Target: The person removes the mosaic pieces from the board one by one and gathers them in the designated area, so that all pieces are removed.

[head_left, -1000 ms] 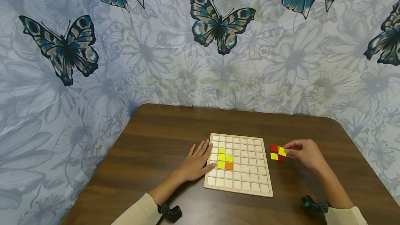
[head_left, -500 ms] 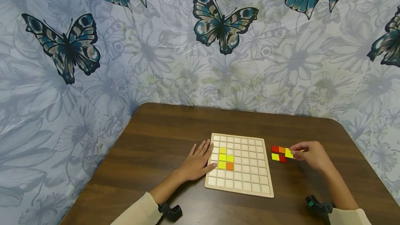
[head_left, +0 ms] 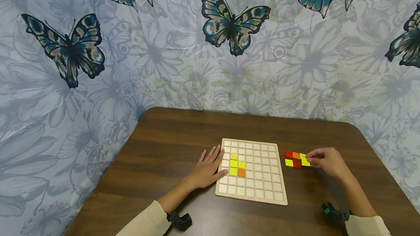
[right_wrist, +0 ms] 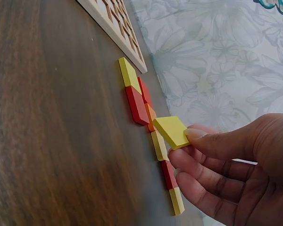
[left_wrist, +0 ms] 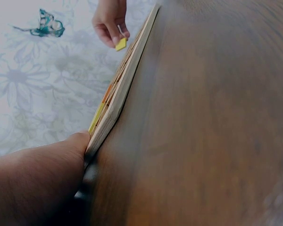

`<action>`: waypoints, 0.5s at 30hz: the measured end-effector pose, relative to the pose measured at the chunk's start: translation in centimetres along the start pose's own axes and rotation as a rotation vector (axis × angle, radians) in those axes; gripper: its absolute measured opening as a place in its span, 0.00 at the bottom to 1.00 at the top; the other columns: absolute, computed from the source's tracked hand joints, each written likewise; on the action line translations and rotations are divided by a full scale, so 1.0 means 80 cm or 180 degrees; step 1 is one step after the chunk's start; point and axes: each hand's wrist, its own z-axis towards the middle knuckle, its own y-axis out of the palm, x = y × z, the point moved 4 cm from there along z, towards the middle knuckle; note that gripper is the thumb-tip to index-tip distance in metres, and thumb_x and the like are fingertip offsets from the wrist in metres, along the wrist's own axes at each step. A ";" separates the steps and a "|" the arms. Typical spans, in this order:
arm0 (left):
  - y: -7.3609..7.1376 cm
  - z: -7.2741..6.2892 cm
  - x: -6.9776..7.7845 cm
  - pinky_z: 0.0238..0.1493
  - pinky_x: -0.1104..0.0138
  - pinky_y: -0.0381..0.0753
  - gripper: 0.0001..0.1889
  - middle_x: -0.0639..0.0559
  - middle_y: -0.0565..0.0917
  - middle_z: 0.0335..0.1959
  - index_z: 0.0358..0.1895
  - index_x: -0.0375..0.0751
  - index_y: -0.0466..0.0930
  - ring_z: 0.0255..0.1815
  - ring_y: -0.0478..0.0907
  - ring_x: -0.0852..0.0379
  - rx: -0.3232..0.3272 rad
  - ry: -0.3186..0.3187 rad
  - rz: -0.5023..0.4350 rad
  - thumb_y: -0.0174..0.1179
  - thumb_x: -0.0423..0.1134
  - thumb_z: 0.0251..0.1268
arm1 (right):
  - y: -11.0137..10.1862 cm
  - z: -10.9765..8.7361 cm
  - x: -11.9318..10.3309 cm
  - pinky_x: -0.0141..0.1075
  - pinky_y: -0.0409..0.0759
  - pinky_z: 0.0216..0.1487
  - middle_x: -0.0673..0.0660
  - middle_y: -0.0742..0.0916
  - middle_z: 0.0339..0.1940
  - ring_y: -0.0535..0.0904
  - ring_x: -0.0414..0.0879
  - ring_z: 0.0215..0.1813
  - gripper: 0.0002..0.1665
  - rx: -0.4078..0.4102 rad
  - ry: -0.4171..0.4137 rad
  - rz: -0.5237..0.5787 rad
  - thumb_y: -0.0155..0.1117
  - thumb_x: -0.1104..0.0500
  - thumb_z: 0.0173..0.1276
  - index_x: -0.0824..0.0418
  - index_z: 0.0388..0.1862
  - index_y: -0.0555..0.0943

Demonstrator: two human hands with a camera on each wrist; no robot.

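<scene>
My right hand (head_left: 328, 161) pinches a yellow square tile (right_wrist: 172, 132) between thumb and fingers, tilted above a group of loose tiles. Under and around it lie a yellow tile (right_wrist: 127, 71), a red tile (right_wrist: 137, 104), an orange tile (right_wrist: 150, 117) and others, set in two rows. My left hand (head_left: 204, 170) rests spread at the left edge of a wooden grid board (head_left: 251, 200), its thumb over the rim. Set into the board's cells are several yellow tiles (head_left: 233, 164) and one orange tile (head_left: 241, 172). The left wrist view shows the board edge-on.
Both hands work on a dark brown wooden table (head_left: 177, 134). Behind it hangs a pale floral cloth (head_left: 183, 72) with blue butterflies. A black strap device (head_left: 179, 221) sits on the left wrist, and another device (head_left: 335, 212) on the right.
My right hand has shifted right along the loose tiles with the yellow tile in its fingers, uncovering the orange tile. The left hand has stayed on the board.
</scene>
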 end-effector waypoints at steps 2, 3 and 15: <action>0.002 0.000 -0.002 0.77 0.39 0.41 0.42 0.38 0.45 0.83 0.82 0.37 0.45 0.83 0.41 0.41 0.0026 -0.0008 0.0013 0.42 0.63 0.80 | 0.002 0.001 0.000 0.37 0.86 0.34 0.59 0.89 0.33 0.85 0.51 0.33 0.09 -0.0016 0.0033 -0.0017 0.70 0.65 0.68 0.71 0.42 0.88; 0.003 -0.001 -0.004 0.77 0.39 0.40 0.43 0.39 0.45 0.83 0.83 0.37 0.45 0.84 0.41 0.42 0.0028 -0.0016 0.0013 0.41 0.64 0.80 | 0.002 0.002 0.000 0.37 0.85 0.34 0.59 0.89 0.33 0.85 0.51 0.32 0.09 -0.0028 0.0048 -0.0022 0.70 0.65 0.68 0.71 0.41 0.88; -0.002 -0.001 0.000 0.77 0.40 0.41 0.42 0.39 0.44 0.83 0.83 0.38 0.44 0.84 0.40 0.42 -0.0021 -0.0041 0.0054 0.40 0.64 0.80 | 0.005 0.004 0.005 0.37 0.85 0.32 0.57 0.88 0.32 0.82 0.50 0.31 0.06 -0.0128 0.0114 -0.0084 0.69 0.66 0.68 0.70 0.39 0.88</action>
